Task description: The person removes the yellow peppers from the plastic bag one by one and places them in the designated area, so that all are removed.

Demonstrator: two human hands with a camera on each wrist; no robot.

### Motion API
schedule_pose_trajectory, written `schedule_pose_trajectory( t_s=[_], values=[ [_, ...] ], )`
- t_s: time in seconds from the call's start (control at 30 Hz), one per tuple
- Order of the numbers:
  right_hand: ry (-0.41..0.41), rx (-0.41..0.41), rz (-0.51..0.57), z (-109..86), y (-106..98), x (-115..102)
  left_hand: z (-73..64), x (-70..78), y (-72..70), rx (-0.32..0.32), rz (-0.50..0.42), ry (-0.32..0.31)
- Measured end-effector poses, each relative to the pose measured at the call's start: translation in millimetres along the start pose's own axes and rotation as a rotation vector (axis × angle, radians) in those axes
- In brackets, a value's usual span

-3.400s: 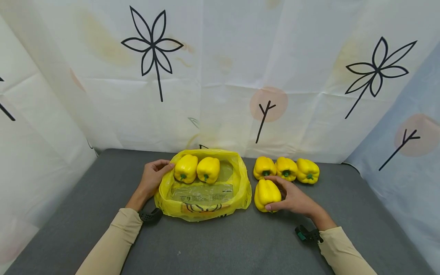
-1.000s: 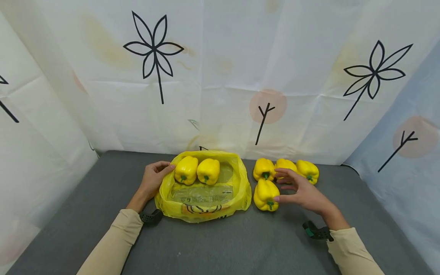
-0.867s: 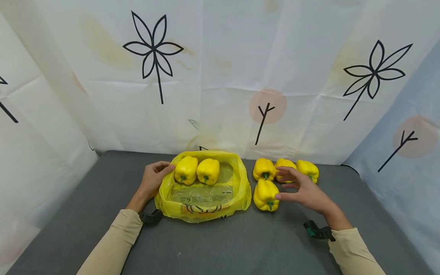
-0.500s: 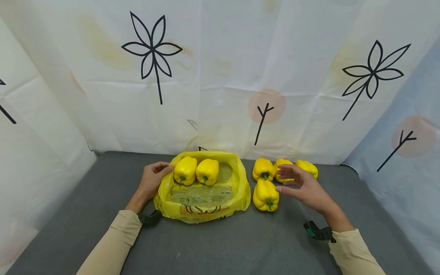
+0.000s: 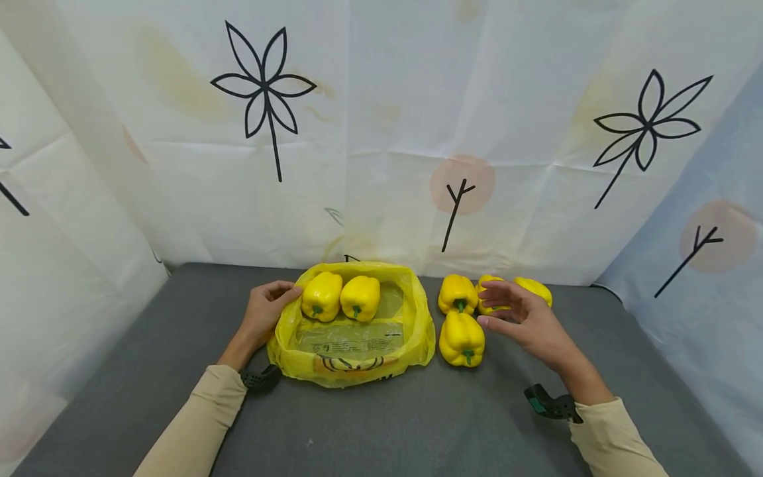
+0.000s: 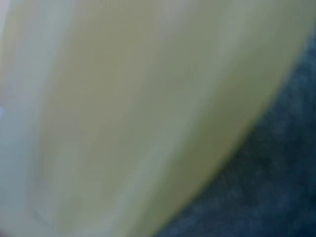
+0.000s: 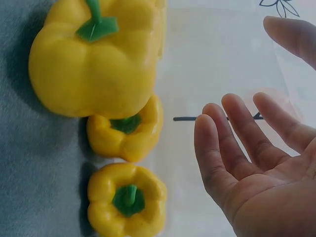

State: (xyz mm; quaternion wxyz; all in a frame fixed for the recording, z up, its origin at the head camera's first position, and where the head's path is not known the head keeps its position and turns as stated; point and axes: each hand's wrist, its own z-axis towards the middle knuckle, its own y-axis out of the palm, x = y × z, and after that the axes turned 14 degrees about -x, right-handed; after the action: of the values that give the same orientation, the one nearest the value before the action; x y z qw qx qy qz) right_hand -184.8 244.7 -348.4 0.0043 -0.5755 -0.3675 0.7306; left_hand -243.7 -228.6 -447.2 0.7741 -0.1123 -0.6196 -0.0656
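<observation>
In the head view my left hand (image 5: pixel 266 317) pinches the left rim of a yellow plastic bag (image 5: pixel 352 368). Two yellow bell peppers (image 5: pixel 322 297) lie inside the bag against its back left. My right hand (image 5: pixel 533 328), holding nothing, hovers with fingers spread beside the front bell pepper (image 5: pixel 461 339). Behind that one, three more yellow bell peppers (image 5: pixel 457 293) form a row, the middle one partly covered by my fingers. The right wrist view shows my palm and fingers apart from the bell peppers (image 7: pixel 94 69). Blurred yellow plastic (image 6: pixel 123 123) fills most of the left wrist view.
A dark grey table (image 5: pixel 369 430) carries everything. A white printed cloth (image 5: pixel 381 132) hangs right behind the bag and the back row, and more cloth hangs at both sides. Dark bands circle both wrists.
My right hand, earlier gripping the front bell pepper, has let go and drawn back to the right. That pepper now sits with its green stem facing me. My left hand has stayed at the bag.
</observation>
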Motion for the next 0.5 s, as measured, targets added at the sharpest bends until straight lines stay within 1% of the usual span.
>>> schedule_pose_trajectory(
  t_s=[0.27, 0.5],
  values=[
    [0.005, -0.004, 0.001, 1.7, 3.0, -12.0, 0.5, -1.6, 0.5, -0.001, -0.006, 0.003],
    [-0.008, -0.004, 0.017, 8.3, 6.5, -21.2, 2.1, -3.0, -1.4, -0.005, -0.003, -0.015]
  ],
)
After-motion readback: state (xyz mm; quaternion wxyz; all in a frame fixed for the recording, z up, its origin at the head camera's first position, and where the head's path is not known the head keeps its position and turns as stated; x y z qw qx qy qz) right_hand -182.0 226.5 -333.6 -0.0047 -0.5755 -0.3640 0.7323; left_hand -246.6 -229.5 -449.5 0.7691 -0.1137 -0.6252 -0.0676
